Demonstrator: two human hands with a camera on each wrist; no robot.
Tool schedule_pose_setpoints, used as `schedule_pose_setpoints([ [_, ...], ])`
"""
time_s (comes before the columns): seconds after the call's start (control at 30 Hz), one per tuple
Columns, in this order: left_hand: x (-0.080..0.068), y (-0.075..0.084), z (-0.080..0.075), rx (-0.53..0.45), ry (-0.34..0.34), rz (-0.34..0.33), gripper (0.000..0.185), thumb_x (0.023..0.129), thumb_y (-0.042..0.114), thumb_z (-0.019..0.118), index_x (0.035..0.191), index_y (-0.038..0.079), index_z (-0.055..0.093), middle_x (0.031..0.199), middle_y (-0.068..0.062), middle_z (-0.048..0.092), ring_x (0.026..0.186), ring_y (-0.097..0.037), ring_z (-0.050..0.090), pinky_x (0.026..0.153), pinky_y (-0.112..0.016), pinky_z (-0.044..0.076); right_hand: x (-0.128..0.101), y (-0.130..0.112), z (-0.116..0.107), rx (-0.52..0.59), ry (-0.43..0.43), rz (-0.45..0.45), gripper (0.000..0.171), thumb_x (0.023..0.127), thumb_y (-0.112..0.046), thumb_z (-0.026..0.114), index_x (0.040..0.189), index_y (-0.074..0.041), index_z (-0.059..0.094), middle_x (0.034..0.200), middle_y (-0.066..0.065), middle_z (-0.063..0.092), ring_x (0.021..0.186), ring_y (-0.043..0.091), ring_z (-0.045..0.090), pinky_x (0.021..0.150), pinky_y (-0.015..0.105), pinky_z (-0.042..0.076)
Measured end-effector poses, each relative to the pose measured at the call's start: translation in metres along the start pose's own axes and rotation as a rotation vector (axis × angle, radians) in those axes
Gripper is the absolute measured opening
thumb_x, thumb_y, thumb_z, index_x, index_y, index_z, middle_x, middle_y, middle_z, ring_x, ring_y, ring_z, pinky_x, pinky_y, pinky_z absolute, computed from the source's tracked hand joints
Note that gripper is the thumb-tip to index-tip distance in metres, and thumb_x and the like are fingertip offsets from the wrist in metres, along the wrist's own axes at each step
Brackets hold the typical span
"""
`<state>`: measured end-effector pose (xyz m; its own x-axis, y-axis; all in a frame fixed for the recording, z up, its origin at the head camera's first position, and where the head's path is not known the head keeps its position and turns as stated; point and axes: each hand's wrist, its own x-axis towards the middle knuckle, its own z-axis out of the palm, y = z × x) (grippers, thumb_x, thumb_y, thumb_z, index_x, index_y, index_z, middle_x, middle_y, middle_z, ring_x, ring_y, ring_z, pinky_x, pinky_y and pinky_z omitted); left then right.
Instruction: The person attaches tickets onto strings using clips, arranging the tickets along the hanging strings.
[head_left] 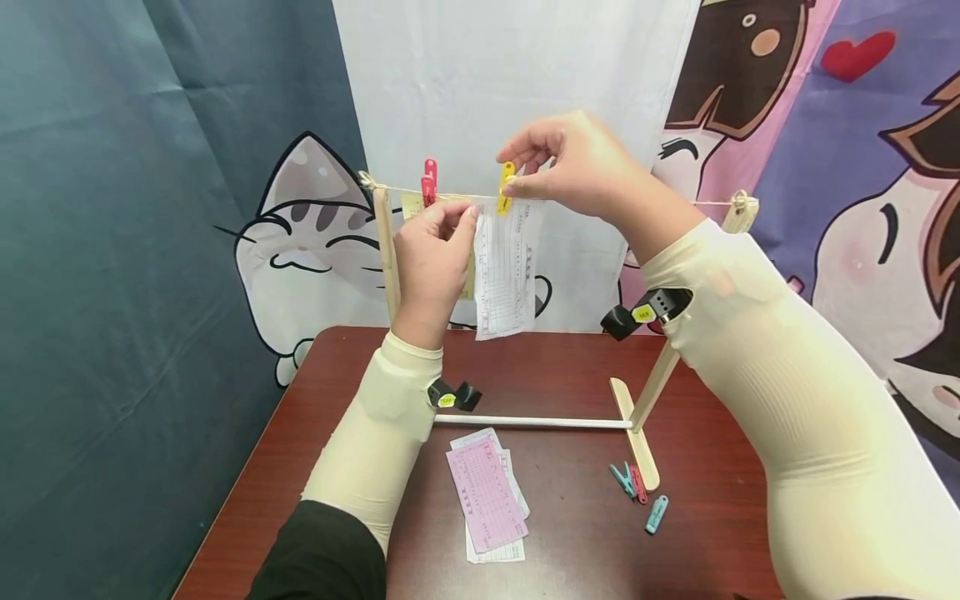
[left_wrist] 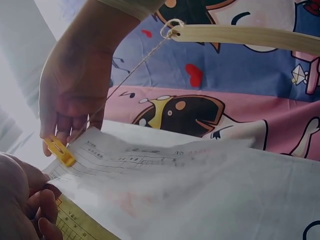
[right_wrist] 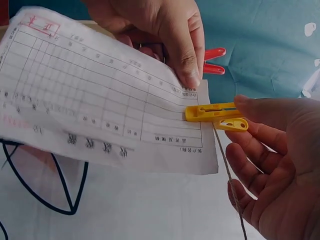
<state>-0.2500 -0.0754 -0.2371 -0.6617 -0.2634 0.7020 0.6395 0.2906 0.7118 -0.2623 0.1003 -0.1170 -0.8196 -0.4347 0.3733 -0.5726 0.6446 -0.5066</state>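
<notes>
My left hand [head_left: 435,258] pinches the upper corner of a white printed paper slip [head_left: 504,279] between thumb and fingers. The slip hangs from a thin string [right_wrist: 231,185]. A yellow clothespin [head_left: 506,187] sits over the string and bites the slip's top edge, as the right wrist view shows. My right hand [head_left: 581,167] holds this clothespin by its handle end, thumb on one leg and index finger by the other. Left of it, a red clothespin [head_left: 429,183] stands on the string above a yellow slip [left_wrist: 77,224], which is mostly hidden behind my left hand and the white slip.
The string runs between two wooden posts [head_left: 741,215], joined low down by a white rod [head_left: 532,422]. On the brown table [head_left: 570,533] lie a pink slip [head_left: 487,496] over white ones, a blue clothespin [head_left: 657,514], and another blue and a red one [head_left: 638,483] by the post's foot.
</notes>
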Motion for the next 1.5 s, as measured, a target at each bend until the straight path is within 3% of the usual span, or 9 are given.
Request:
schedule_pose_setpoints([
  [0.3,-0.003,-0.003,0.0,-0.016,-0.005,-0.008,0.019,0.09,0.026,0.072,0.102,0.012,0.077,0.082,0.003,0.07,0.065,-0.012,0.059,0.055,-0.025,0.048,-0.002,0.003,-0.003,0.002,-0.011,-0.001,0.038,0.082,-0.028,0.08,0.118,-0.019,0.07,0.105,-0.005,0.07,0.093,0.01,0.06,0.074,0.028,0.045],
  [0.57,-0.006,-0.004,-0.001,-0.009,-0.002,0.015,0.018,0.09,0.024,0.072,0.102,0.011,0.077,0.082,0.004,0.071,0.064,-0.01,0.058,0.056,-0.024,0.047,-0.006,0.004,-0.005,-0.042,-0.034,0.016,0.043,0.083,-0.035,0.079,0.123,-0.024,0.068,0.115,-0.01,0.069,0.1,0.005,0.06,0.084,0.032,0.045],
  [0.73,-0.009,-0.003,-0.002,0.004,0.0,0.017,0.02,0.089,0.023,0.073,0.104,0.01,0.076,0.083,0.004,0.071,0.063,-0.009,0.058,0.058,-0.023,0.05,-0.009,0.005,-0.006,-0.054,-0.02,-0.041,0.042,0.084,-0.034,0.077,0.122,-0.019,0.068,0.117,-0.006,0.068,0.107,0.01,0.059,0.095,0.037,0.041],
  [0.87,-0.01,-0.002,-0.002,0.018,0.002,0.023,0.022,0.089,0.023,0.073,0.106,0.01,0.076,0.085,0.004,0.072,0.063,-0.008,0.059,0.057,-0.024,0.05,-0.013,0.006,-0.007,-0.065,0.009,-0.065,0.04,0.086,-0.033,0.075,0.122,-0.016,0.068,0.114,-0.004,0.067,0.109,0.011,0.056,0.096,0.037,0.041],
  [1.0,-0.012,-0.003,-0.003,0.03,0.008,0.051,0.021,0.088,0.022,0.074,0.106,0.011,0.076,0.087,0.005,0.073,0.06,-0.009,0.057,0.053,-0.024,0.047,-0.017,0.005,-0.01,-0.074,0.032,-0.062,0.04,0.087,-0.034,0.074,0.123,-0.017,0.068,0.115,-0.003,0.067,0.111,0.011,0.055,0.099,0.036,0.04],
  [1.2,-0.016,-0.006,-0.006,0.082,0.044,0.153,0.023,0.087,0.024,0.076,0.107,0.014,0.076,0.093,0.005,0.071,0.059,-0.009,0.054,0.054,-0.024,0.046,-0.026,0.007,-0.013,-0.08,0.106,-0.09,0.038,0.088,-0.036,0.072,0.122,-0.02,0.068,0.119,-0.005,0.065,0.117,0.01,0.052,0.106,0.035,0.035],
  [1.3,-0.02,-0.006,-0.01,0.091,0.065,0.194,0.024,0.086,0.026,0.077,0.106,0.014,0.076,0.094,0.006,0.07,0.06,-0.009,0.054,0.056,-0.024,0.047,-0.035,0.008,-0.012,-0.099,0.209,-0.151,0.035,0.088,-0.036,0.072,0.12,-0.022,0.07,0.121,-0.007,0.065,0.12,0.007,0.052,0.108,0.031,0.034],
  [1.37,-0.024,-0.005,-0.015,0.085,0.076,0.216,0.021,0.086,0.024,0.076,0.104,0.012,0.076,0.092,0.004,0.069,0.061,-0.009,0.054,0.057,-0.025,0.047,-0.043,0.008,-0.01,-0.101,0.297,-0.243,0.032,0.088,-0.031,0.073,0.117,-0.02,0.071,0.12,-0.008,0.066,0.119,0.008,0.053,0.105,0.03,0.036],
  [1.5,-0.042,0.003,-0.028,0.06,0.084,0.245,0.013,0.084,0.009,0.076,0.095,0.003,0.075,0.084,-0.006,0.068,0.059,-0.018,0.055,0.056,-0.028,0.048,-0.066,0.009,-0.003,-0.083,0.42,-0.453,0.025,0.084,-0.018,0.076,0.109,-0.013,0.075,0.109,-0.002,0.071,0.102,0.015,0.059,0.086,0.029,0.043],
])
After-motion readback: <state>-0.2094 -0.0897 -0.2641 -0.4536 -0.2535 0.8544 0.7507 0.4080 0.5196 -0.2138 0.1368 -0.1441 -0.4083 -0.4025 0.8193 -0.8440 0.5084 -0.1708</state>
